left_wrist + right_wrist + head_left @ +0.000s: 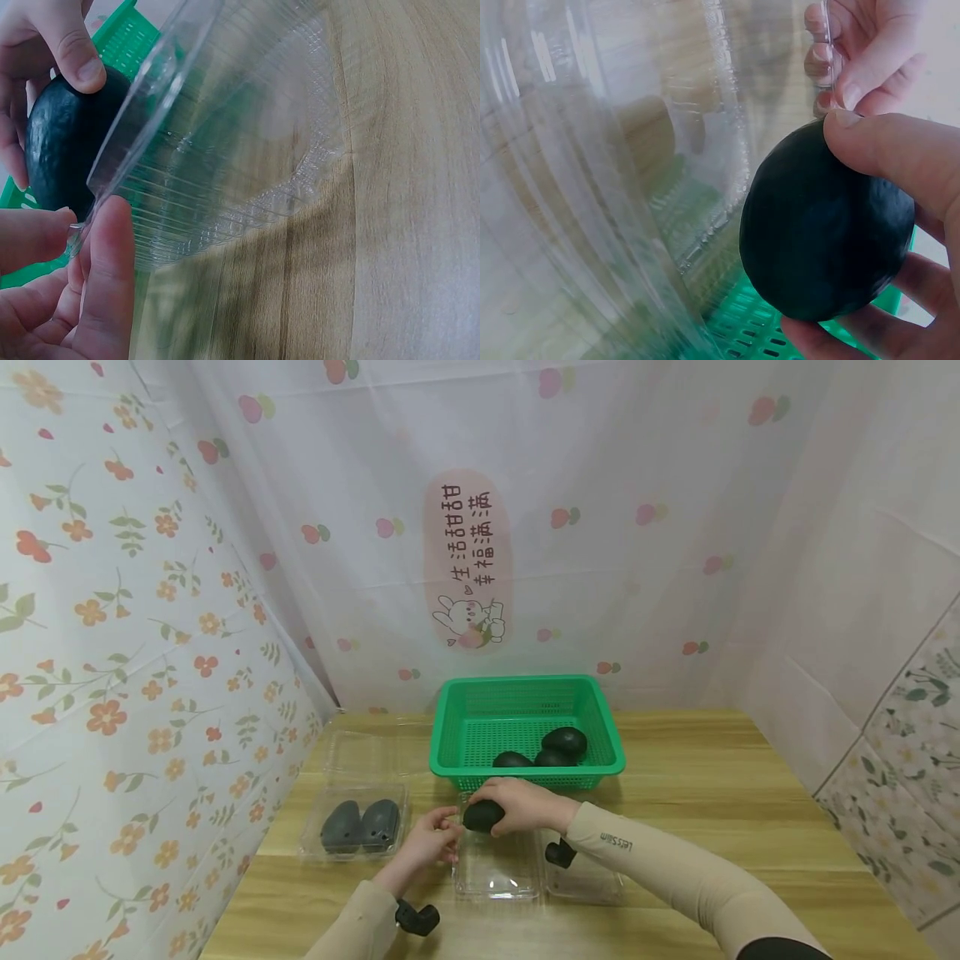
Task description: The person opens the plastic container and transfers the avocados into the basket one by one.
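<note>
My right hand (517,806) grips a dark green avocado (482,816), with thumb and fingers round its sides, over the far end of a clear plastic box (497,868). Between thumb and fingers, my left hand (431,842) pinches the box's rim; the left wrist view shows the thin clear edge (90,191) held there. In the right wrist view the avocado (825,225) is close beside that rim, next to the left fingertips. Behind the hands, a green basket (442,727) contains several avocados (564,742).
To the left is another clear box (311,843) with two avocados (379,822) inside, its lid (360,752) folded back. A further clear box (585,887) lies partly under the right forearm. Floral curtains (150,652) stand around the wooden table (697,810).
</note>
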`<state>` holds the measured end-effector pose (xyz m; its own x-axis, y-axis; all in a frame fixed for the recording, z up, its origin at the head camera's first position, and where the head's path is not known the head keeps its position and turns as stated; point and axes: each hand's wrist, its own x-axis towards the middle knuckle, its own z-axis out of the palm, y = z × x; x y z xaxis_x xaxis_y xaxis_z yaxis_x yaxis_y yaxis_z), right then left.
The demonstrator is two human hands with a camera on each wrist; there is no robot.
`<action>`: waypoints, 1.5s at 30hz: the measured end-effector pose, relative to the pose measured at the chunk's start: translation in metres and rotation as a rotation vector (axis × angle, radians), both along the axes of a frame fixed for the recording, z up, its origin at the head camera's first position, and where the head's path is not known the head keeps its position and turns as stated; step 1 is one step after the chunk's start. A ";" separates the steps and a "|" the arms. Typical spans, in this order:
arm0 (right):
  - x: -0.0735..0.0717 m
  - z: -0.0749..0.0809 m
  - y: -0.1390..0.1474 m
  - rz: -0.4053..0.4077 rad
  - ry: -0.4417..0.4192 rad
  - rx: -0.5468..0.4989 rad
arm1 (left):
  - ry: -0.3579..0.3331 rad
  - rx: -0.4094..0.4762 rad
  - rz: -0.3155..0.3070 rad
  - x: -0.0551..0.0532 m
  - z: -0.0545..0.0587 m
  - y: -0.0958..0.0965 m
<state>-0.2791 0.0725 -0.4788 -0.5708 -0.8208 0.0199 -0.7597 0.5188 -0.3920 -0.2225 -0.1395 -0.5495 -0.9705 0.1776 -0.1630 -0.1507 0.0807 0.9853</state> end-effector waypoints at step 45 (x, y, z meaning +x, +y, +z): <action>-0.005 0.022 0.017 -0.004 -0.011 -0.001 | -0.002 -0.021 -0.006 -0.001 0.001 0.003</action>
